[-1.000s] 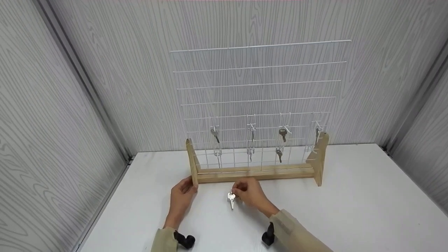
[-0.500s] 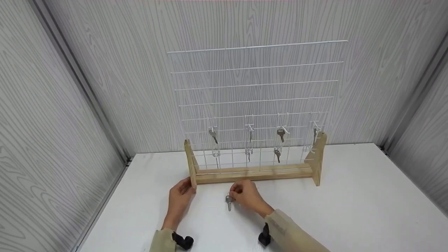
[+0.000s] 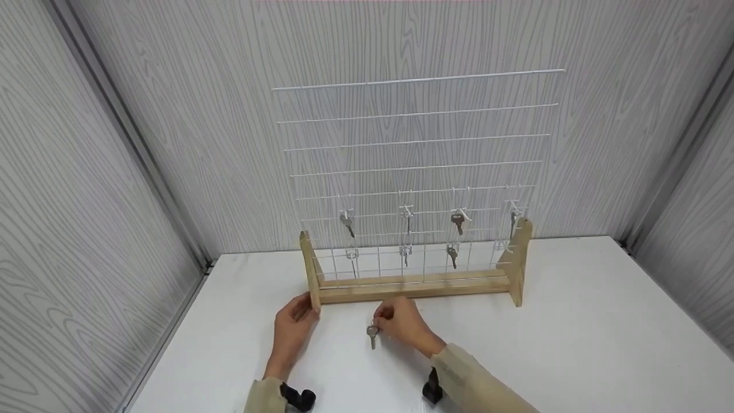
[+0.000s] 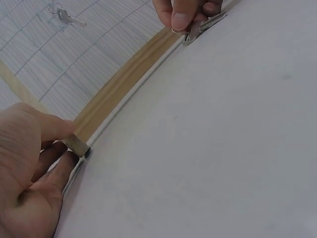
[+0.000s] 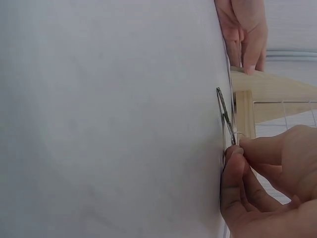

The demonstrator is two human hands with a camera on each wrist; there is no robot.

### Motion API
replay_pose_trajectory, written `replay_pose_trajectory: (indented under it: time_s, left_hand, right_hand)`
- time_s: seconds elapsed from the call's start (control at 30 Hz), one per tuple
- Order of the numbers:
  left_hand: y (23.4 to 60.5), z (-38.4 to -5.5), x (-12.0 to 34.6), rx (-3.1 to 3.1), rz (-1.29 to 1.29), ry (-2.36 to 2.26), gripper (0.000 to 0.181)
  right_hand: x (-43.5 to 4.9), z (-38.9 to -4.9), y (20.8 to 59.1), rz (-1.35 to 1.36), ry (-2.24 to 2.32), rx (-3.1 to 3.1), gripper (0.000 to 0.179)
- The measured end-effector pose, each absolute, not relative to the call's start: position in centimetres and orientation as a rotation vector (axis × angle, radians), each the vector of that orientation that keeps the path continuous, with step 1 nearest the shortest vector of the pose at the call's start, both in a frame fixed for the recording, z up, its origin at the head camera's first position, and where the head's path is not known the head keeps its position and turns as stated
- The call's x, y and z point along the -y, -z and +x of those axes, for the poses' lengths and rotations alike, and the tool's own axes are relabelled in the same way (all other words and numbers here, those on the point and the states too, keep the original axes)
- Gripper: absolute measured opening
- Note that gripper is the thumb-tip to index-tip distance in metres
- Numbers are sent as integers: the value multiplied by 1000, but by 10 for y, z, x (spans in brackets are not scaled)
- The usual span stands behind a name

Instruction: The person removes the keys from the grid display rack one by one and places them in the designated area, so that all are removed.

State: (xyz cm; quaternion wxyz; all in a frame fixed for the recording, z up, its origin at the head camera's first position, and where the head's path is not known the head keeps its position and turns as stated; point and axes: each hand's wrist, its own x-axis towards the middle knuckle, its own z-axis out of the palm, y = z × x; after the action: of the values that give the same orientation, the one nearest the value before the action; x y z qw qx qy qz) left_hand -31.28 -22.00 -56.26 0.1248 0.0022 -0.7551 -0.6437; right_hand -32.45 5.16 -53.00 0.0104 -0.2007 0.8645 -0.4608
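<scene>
The left hand (image 3: pixel 293 328) grips the wooden end piece (image 3: pixel 310 269) of the wire-grid rack (image 3: pixel 418 80) between thumb and fingers. Right of it, before the wooden base bar (image 3: pixel 459 287), a silvery-grey key (image 3: pixel 373 335) on a thin ring (image 4: pixel 178 32) points its blade toward the person; the right hand (image 3: pixel 403 323), fingers curled, pinches it by the ring, forearm slanting in from lower right

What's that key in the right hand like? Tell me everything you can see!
The key looks like gray metal, with a wide head, a thin, straight blade and a thin wire ring at the head end. The right hand pinches it at that end, and in the head view the blade points toward the bottom of the picture. It's in front of the wooden rack, close over the white table; I can't tell whether it touches. Its teeth are too small to make out.
</scene>
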Motion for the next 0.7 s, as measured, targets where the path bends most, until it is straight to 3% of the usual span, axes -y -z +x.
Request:
replay_pose_trajectory:
  time_s: [0.7]
  left_hand:
    - [565, -315, 220, 2232, 42, 1850, 46]
  right_hand:
    - [-78, -316, 502, -678, 1545, -2763, 9]
